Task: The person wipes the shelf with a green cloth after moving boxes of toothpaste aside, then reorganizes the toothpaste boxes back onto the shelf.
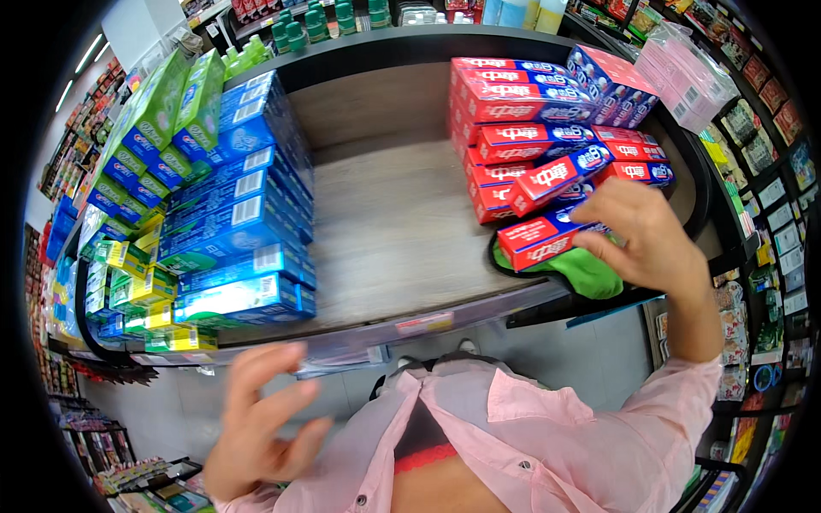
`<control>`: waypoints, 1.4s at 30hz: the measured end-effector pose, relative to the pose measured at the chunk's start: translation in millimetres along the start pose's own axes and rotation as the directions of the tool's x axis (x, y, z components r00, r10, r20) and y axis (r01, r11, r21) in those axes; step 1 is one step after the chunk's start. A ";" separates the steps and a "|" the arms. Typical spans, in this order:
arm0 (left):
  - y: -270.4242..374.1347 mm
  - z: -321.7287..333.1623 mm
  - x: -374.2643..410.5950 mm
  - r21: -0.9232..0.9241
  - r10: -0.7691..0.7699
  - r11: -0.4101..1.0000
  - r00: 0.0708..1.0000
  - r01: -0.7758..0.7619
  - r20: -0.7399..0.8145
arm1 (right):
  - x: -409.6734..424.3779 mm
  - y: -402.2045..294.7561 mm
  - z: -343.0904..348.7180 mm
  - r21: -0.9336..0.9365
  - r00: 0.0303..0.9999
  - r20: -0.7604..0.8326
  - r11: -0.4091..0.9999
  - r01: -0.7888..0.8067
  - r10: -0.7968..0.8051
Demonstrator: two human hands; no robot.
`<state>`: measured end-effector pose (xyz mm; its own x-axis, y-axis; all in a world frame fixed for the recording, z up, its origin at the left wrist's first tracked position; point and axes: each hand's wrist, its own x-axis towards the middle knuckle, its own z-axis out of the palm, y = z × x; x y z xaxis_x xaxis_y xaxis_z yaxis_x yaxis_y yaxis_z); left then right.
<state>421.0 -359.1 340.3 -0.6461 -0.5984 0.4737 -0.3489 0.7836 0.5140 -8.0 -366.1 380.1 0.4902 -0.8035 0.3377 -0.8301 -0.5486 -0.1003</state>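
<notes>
My right hand (632, 234) is at the right end of the shelf, with its thumb and fingers around the blue end of a red and blue toothpaste box (535, 240). Under that box lies a green cloth (587, 269) with a dark edge. Another red and blue box (561, 178) rests tilted just behind, against stacked boxes of the same kind (500, 99). My left hand (272, 410), blurred, is in the air in front of the shelf's front edge, fingers apart and nothing in it.
Blue toothpaste boxes (237, 218) are stacked on the left of the wooden shelf (385, 211), beside green (151, 122) and yellow-green boxes (151, 285). A black rim (410, 46) runs along the back. Pink packs in clear plastic (683, 80) stand at the back right. Stocked racks line the right side.
</notes>
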 end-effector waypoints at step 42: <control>-2.7 242.2 171.0 0.554 0.042 0.822 0.985 -0.131 0.170 | -152.4 148.7 81.8 0.994 0.996 -0.049 -0.091 0.056 0.074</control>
<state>147.0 -423.2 246.8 -0.7660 -0.5280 0.3667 -0.5786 0.8149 -0.0354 -184.5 -344.1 237.2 0.4141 -0.8293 0.3753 0.3669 -0.2252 -0.9026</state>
